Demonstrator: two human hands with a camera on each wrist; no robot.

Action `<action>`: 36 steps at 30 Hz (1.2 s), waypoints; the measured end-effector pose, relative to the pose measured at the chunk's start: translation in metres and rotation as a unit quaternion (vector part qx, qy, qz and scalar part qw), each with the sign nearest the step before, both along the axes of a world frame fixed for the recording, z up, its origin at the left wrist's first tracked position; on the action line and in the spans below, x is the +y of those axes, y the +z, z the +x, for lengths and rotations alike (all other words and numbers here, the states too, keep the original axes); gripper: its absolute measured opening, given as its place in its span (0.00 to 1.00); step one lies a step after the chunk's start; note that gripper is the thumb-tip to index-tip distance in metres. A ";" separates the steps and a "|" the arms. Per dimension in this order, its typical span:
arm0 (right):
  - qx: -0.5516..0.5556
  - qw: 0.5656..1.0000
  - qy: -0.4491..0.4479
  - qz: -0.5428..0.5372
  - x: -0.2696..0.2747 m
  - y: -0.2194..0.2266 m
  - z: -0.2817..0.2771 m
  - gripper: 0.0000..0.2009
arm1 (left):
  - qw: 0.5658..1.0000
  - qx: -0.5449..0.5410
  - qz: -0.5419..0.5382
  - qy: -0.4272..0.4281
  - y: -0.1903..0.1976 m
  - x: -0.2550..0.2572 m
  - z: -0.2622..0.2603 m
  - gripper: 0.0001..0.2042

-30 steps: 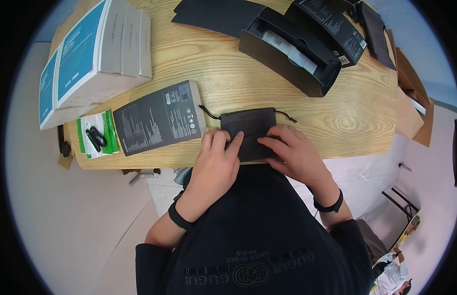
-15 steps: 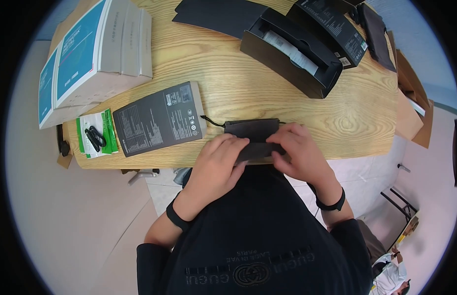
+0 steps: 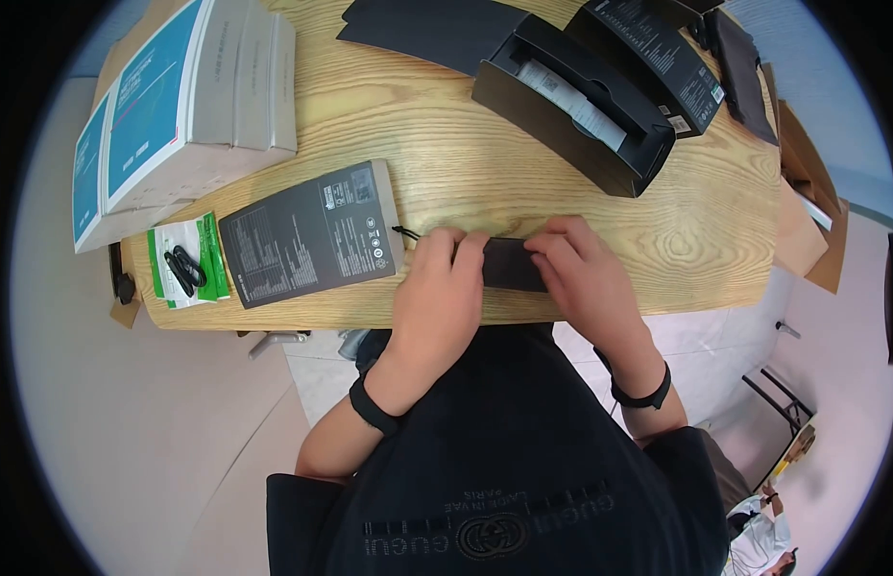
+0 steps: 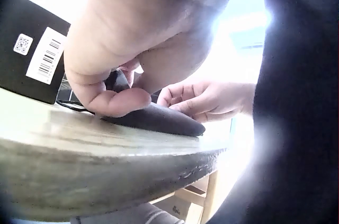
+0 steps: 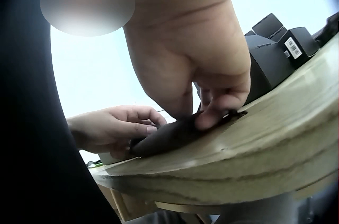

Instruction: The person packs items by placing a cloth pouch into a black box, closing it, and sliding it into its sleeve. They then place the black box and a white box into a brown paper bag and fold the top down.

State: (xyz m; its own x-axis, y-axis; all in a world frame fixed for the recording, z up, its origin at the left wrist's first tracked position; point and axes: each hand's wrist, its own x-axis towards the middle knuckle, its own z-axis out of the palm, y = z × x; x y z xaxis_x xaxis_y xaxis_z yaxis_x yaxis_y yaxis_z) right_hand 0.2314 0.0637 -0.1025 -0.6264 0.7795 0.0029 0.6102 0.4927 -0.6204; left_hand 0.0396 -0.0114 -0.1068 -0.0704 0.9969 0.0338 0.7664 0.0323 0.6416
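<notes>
A dark drawstring pouch (image 3: 514, 266), folded into a narrow strip, lies on the wooden table near its front edge. My left hand (image 3: 437, 293) covers the pouch's left end in the head view; its thumb and fingers pinch the fabric in the left wrist view. At the right end, my right hand (image 3: 592, 278) pinches the far edge with bent fingers. In the right wrist view the folded pouch (image 5: 169, 138) looks thick and rounded between the hands. A black cord (image 3: 405, 232) pokes out on the left, beside the left hand.
Left of the hands lies a flat dark grey box (image 3: 307, 235), then a green-and-white packet (image 3: 211, 254) with a black cable on it. Stacked blue-and-white boxes (image 3: 149, 106) stand at the far left. An open black box (image 3: 562, 130) and another printed black box (image 3: 663, 67) sit behind.
The pouch lay spread out; its near part has been turned up over the far part, leaving a narrower strip. Both hands have moved from its near part to its far edge.
</notes>
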 end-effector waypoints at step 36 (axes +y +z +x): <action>0.033 0.981 0.154 0.114 -0.051 -0.003 0.017 0.23 | 0.964 0.050 0.072 -0.250 0.011 -0.046 -0.040 0.25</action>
State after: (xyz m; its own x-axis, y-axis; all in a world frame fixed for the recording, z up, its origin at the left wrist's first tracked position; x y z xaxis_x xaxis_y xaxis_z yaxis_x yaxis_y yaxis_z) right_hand 0.2483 0.0129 -0.1054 -0.8245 0.5281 0.2031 0.3732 0.7773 -0.5065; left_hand -0.0001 -0.0579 -0.0960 0.4290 0.8897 0.1561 0.7208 -0.4413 0.5346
